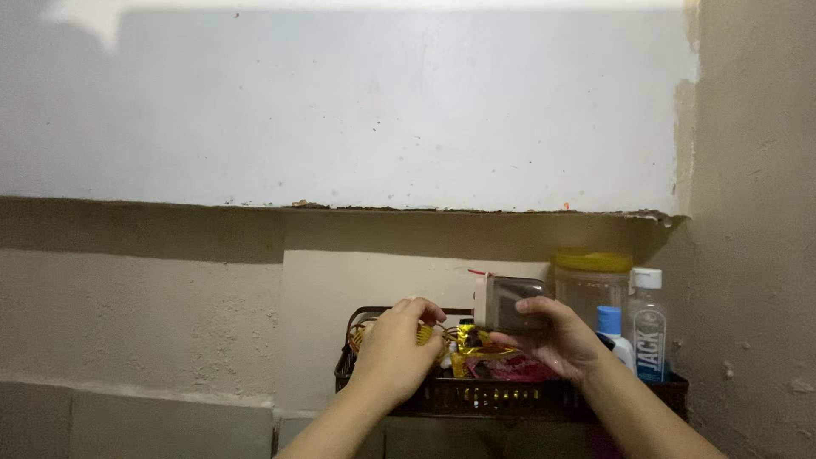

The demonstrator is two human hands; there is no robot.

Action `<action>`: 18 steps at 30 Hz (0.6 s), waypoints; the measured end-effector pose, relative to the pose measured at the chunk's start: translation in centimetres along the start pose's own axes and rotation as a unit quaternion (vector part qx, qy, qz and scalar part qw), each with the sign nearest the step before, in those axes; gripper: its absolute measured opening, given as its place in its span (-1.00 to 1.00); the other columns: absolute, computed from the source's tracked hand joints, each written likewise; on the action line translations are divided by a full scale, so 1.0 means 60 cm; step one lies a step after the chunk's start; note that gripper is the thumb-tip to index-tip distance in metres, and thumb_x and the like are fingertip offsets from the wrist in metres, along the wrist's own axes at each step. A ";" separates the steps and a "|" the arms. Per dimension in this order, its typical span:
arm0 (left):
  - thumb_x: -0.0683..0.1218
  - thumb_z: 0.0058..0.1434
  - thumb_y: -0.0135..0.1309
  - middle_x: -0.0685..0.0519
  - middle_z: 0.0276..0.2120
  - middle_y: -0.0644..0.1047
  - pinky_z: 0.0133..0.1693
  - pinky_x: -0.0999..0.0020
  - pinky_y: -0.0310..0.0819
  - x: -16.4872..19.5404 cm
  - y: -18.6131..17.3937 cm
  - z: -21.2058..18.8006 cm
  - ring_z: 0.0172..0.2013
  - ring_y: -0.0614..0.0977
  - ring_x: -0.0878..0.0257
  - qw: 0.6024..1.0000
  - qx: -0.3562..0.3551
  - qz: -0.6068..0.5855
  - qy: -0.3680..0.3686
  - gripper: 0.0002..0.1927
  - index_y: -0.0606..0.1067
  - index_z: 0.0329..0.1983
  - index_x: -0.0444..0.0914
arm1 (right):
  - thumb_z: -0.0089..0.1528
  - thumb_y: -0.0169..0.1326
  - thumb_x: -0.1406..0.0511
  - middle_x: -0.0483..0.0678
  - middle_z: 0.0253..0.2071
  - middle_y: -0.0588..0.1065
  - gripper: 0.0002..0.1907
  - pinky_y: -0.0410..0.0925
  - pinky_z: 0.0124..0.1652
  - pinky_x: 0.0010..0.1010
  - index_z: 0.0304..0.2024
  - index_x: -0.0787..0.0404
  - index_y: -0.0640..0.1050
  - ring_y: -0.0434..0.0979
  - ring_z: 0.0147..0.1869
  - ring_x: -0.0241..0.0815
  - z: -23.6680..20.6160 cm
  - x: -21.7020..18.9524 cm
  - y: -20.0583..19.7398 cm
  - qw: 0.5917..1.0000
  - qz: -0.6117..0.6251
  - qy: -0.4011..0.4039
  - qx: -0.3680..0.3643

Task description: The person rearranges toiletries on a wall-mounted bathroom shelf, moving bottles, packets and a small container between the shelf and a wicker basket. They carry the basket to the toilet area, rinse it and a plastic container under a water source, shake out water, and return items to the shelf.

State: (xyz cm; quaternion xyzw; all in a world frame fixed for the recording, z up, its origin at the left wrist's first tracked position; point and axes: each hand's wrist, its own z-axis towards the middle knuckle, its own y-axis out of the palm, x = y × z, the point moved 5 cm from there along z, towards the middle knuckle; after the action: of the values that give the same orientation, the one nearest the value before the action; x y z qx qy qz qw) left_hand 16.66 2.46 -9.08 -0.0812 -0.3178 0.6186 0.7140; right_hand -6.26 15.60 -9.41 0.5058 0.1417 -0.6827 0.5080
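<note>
My right hand (554, 338) holds a small clear box with a pale lid (507, 303), lifted above a dark plastic basket (476, 397). My left hand (393, 353) reaches into the left part of the basket, fingers bent over gold bangles (362, 334) and shiny gold and pink wrappers (489, 357). Whether the left fingers grip anything is hidden by the back of the hand.
A clear jar with a yellow lid (592, 282), a clear bottle with a white cap (648, 327) and a white bottle with a blue cap (610, 330) stand at the basket's right. A concrete ledge (340, 217) overhangs; rough wall rises at right.
</note>
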 end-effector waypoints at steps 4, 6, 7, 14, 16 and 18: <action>-0.03 0.15 0.12 0.08 -0.03 0.58 0.16 0.09 0.36 -0.014 -0.004 0.013 0.05 0.60 0.14 1.000 -0.021 0.019 -0.004 -0.69 0.53 -0.01 -0.11 | 0.07 0.28 0.22 0.23 0.07 0.48 -0.28 0.56 -0.08 -0.28 0.20 0.37 0.35 0.61 0.09 0.06 0.000 0.008 0.009 0.994 -0.092 -0.022 -0.053; -0.04 0.16 0.12 0.08 -0.02 0.59 0.17 0.14 0.40 -0.022 -0.009 0.023 0.04 0.62 0.18 1.000 -0.019 0.002 0.002 -0.69 0.54 -0.01 -0.11 | 0.11 0.29 0.16 0.23 0.03 0.50 -0.28 0.56 -0.13 -0.28 0.20 0.41 0.38 0.59 0.06 0.03 0.001 0.008 0.012 0.991 -0.129 -0.017 -0.028; -0.05 0.16 0.11 0.09 -0.02 0.60 0.18 0.16 0.41 -0.027 -0.012 0.026 0.04 0.64 0.20 1.000 -0.019 -0.007 0.004 -0.69 0.54 -0.01 -0.11 | 0.10 0.29 0.14 0.22 0.02 0.52 -0.28 0.56 -0.14 -0.29 0.20 0.39 0.38 0.60 0.05 0.02 0.001 0.006 0.014 0.989 -0.143 -0.014 -0.019; -0.02 0.20 0.11 0.11 0.00 0.59 0.19 0.19 0.40 -0.063 -0.028 0.043 0.07 0.62 0.24 0.997 -0.077 0.016 -0.003 -0.73 0.57 -0.03 -0.09 | 0.13 0.15 -0.01 0.15 0.01 0.57 -0.31 0.58 -0.13 -0.24 0.17 0.26 0.41 0.65 0.02 -0.02 -0.015 0.001 0.023 0.977 -0.188 -0.002 0.102; 0.00 0.25 0.09 0.10 0.01 0.58 0.18 0.23 0.47 -0.076 -0.032 0.045 0.07 0.63 0.25 0.994 -0.106 0.001 -0.035 -0.75 0.57 -0.02 -0.09 | 0.17 0.11 -0.07 0.13 -0.02 0.57 -0.30 0.56 -0.22 -0.25 0.17 0.25 0.42 0.65 -0.06 -0.05 -0.021 0.004 0.025 0.972 -0.197 -0.001 0.131; -0.01 0.22 0.10 0.09 0.01 0.59 0.17 0.22 0.47 -0.076 -0.040 0.043 0.05 0.64 0.21 0.995 -0.096 -0.034 0.003 -0.74 0.58 -0.03 -0.10 | 0.20 0.07 -0.14 0.11 -0.10 0.56 -0.28 0.47 -0.38 -0.26 0.17 0.24 0.43 0.64 -0.19 -0.07 -0.031 0.012 0.026 0.962 -0.220 0.009 0.163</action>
State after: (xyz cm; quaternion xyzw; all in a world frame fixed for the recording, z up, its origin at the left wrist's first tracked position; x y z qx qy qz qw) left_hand 17.08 -3.04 -7.47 -0.1405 -0.3767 0.5605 0.7240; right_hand -3.88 15.82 -10.37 0.5442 0.1402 -0.7869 0.2548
